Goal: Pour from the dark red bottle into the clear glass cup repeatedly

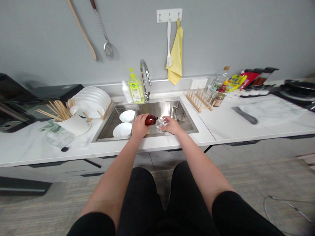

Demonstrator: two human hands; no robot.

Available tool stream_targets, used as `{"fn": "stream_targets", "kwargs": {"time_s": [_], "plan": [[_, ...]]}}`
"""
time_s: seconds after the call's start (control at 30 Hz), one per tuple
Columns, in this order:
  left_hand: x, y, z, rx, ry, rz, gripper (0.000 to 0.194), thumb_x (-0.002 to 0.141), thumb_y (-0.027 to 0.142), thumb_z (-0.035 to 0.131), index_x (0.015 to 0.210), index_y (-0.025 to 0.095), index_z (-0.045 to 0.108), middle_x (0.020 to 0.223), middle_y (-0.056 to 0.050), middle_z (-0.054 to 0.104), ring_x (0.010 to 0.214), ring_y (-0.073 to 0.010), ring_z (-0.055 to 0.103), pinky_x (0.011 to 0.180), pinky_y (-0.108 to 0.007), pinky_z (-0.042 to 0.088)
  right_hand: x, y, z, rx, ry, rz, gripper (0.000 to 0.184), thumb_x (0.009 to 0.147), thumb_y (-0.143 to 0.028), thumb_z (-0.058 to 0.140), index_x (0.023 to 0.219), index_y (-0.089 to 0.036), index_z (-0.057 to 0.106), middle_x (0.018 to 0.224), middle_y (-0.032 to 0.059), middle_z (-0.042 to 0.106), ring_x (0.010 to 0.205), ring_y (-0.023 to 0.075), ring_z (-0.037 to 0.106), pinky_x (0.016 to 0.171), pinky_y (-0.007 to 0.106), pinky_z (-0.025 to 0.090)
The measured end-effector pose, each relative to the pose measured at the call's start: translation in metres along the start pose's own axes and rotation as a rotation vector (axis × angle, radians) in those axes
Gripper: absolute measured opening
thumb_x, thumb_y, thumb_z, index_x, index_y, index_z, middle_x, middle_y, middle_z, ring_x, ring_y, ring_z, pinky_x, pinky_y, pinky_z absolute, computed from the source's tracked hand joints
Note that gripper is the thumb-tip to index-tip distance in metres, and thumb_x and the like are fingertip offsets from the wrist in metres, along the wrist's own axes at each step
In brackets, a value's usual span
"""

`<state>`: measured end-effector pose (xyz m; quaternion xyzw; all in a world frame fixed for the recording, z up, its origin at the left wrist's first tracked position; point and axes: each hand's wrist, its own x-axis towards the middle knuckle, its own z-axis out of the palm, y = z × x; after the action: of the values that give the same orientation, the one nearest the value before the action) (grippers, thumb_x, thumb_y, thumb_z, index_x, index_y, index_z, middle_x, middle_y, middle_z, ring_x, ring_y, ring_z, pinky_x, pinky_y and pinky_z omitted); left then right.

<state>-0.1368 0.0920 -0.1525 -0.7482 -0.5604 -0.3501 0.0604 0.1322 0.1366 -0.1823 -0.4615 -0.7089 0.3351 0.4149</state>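
Above the sink (190, 123), my left hand (140, 126) is closed around a dark red-brown bottle (150, 120). The bottle lies on its side, its narrow neck pointing right. My right hand (171, 125) grips a clear, shiny transparent thing (161, 122), perhaps a glass; its exact kind is hard to make out. The bottle's mouth is close to this clear thing; whether they touch, I cannot tell. To the left of my left hand, a white bowl (122, 130) and another white bowl (127, 116) rest in the sink's rack side.
Behind the sink stand a faucet (145, 77), a yellow-green soap bottle (136, 89) and a white bottle (126, 91). White plates (92, 98) and a chopstick holder (73, 124) are on the left. A wooden rack (199, 101), a jar (218, 100) and black tongs (244, 115) lie right.
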Motion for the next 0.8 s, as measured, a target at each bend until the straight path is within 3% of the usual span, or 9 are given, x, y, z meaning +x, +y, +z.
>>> {"fn": "stream_targets", "kwargs": {"time_s": [0.8], "plan": [[-0.001,0.014,-0.011,0.022,-0.013,-0.02,0.068,0.089,0.011,0.071,0.155,0.027,0.069,0.153,-0.014,0.071,0.146,-0.0409,0.06,0.125,-0.059,0.049,-0.002,0.0,0.001,-0.035,-0.032,0.007,0.084,0.063,-0.034,0.108,0.139,-0.024,0.074,0.12,0.0067,0.082,0.103,0.0246,0.077,0.101,0.041,0.063]]}}
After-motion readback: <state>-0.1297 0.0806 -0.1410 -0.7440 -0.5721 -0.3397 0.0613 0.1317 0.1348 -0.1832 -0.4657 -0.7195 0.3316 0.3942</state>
